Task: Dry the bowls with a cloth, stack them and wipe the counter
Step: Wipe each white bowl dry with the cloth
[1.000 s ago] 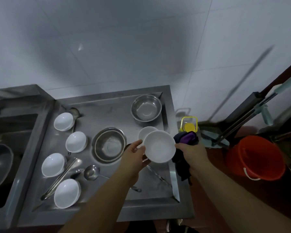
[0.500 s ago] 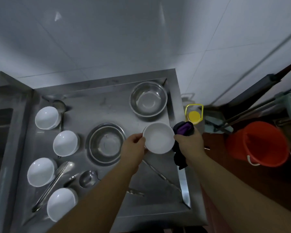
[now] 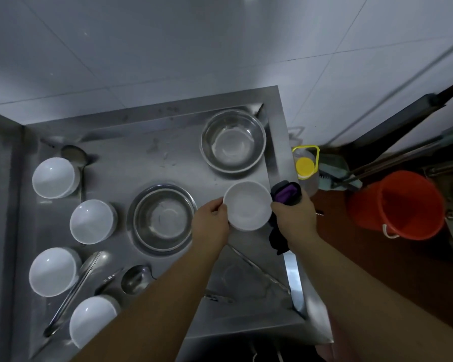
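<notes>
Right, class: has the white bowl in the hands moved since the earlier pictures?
Yes. The white bowl has sunk toward the counter, right of the middle steel basin, hiding the second bowl seen earlier.

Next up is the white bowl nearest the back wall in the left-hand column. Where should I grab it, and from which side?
Pinch the white bowl's right-hand rim from above. It sits mouth-up and open, tilted slightly. The ladle lies behind it, so keep clear of the back edge.
</notes>
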`<move>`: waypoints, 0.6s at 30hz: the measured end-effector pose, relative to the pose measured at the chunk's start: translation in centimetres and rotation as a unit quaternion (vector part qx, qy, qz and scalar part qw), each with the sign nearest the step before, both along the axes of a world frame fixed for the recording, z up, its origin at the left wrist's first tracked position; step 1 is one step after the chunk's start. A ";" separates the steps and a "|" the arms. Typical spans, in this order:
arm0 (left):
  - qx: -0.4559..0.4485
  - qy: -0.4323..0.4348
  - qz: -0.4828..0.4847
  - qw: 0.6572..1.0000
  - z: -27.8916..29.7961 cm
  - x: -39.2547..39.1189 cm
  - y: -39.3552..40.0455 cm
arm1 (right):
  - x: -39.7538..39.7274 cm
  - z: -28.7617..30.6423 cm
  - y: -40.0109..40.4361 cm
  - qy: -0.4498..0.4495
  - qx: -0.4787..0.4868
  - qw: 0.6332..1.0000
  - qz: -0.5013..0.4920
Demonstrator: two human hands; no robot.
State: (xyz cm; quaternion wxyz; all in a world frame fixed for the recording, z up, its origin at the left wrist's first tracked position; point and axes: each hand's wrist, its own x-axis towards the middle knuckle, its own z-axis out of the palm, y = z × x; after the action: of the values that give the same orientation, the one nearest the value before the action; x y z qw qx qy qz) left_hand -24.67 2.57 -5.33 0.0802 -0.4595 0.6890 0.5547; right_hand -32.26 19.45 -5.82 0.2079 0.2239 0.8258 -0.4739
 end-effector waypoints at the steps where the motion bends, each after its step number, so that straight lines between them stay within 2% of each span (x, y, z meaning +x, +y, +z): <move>1: -0.003 0.000 0.001 1.000 -0.1 -0.1 0.0 | 0.0 0.0 -0.1 0.001 0.002 1.000 -0.001; 9: -0.013 -0.030 -0.015 0.999 0.4 0.3 -0.9 | 0.7 1.1 0.5 0.028 0.036 0.998 0.050; 18: -0.101 -0.030 -0.108 0.988 4.2 6.1 -0.4 | 5.3 5.3 2.5 0.131 0.077 0.973 0.177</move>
State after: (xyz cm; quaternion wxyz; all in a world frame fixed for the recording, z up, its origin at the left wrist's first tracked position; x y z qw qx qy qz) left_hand -18.57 2.13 -1.17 0.1136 -0.4045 0.7845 0.4560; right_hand -26.95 22.00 -0.49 0.1607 0.0256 0.9062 -0.3903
